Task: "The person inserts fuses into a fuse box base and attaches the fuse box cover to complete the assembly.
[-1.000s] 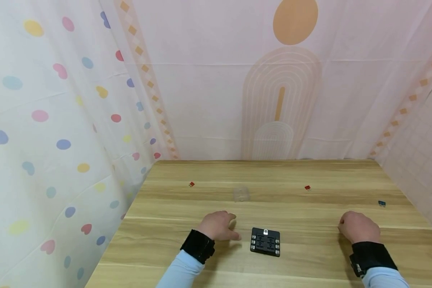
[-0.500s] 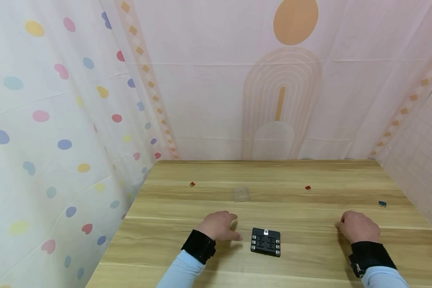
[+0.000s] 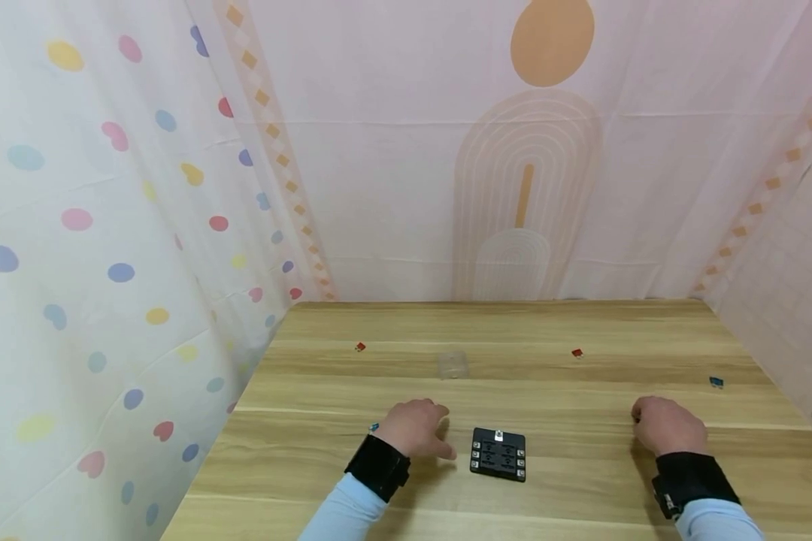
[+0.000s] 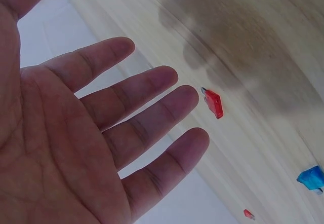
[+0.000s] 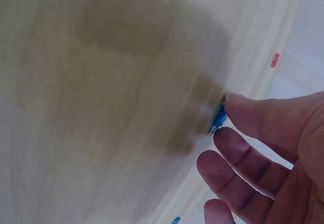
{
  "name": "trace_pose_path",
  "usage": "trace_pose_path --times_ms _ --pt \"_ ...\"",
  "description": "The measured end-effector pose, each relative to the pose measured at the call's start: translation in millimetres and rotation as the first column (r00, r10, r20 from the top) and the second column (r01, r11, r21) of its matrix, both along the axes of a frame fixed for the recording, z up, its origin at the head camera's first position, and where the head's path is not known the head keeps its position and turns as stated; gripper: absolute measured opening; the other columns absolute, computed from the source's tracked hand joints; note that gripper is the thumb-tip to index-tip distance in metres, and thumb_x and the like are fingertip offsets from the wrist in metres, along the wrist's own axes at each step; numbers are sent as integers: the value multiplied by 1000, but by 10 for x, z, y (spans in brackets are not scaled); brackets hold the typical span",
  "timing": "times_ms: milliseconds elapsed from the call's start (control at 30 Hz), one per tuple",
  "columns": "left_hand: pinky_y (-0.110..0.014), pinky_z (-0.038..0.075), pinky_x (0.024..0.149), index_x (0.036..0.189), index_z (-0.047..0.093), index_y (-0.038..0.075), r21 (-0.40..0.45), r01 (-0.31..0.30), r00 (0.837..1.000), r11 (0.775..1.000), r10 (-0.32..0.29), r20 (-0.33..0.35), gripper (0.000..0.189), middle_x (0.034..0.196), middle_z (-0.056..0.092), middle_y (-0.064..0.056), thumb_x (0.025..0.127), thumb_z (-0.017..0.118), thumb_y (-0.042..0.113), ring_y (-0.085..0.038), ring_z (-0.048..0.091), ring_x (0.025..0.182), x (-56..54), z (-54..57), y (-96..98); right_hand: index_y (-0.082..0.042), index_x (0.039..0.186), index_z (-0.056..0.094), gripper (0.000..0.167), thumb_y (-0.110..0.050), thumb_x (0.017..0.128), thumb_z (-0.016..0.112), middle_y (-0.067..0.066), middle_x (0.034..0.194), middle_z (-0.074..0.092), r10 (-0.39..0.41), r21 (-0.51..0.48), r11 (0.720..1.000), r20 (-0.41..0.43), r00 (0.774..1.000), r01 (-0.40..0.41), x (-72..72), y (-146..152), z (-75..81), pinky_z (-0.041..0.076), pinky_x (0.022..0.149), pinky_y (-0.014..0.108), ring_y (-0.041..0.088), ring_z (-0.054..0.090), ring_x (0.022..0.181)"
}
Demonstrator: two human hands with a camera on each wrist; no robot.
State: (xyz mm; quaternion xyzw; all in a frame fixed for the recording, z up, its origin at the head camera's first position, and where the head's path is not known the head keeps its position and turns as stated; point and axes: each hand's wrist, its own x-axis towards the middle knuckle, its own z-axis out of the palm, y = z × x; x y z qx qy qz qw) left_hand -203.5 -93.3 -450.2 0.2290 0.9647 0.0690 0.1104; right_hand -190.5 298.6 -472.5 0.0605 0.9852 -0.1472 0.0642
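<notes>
A black fuse block (image 3: 498,454) with metal terminals lies on the table between my hands. My left hand (image 3: 416,430) hovers just left of it, holding nothing, its fingers extended in the left wrist view. A blue blade fuse (image 3: 374,427) shows beside that wrist. In the left wrist view a red blade fuse (image 4: 213,104) lies past the fingertips. My right hand (image 3: 670,426) is low over the table at the right. Its thumb and index finger pinch another blue blade fuse (image 5: 218,119) in the right wrist view; the head view hides that fuse.
A clear plastic cover (image 3: 453,365) lies farther back. Red blade fuses sit at the back left, one fuse (image 3: 360,346), and right of the cover, another fuse (image 3: 577,353). A loose blue fuse (image 3: 716,382) lies beyond my right hand. Curtains border the table (image 3: 514,323).
My left hand has shifted slightly, and a blue fuse now shows beside its wrist. The right hand's fingertips, which reached a little left half a second ago, are drawn in.
</notes>
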Motion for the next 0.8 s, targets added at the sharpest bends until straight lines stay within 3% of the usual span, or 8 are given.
trace_pose_path --times_ms 800 --pt "-38 53 84 123 68 11 -28 61 998 998 -62 -32 68 110 70 -4 72 83 53 -21 64 100 62 -53 137 4 91 70 20 -15 90 67 13 76 66 -46 -24 999 -12 999 46 34 6 1 47 58 42 24 57 66"
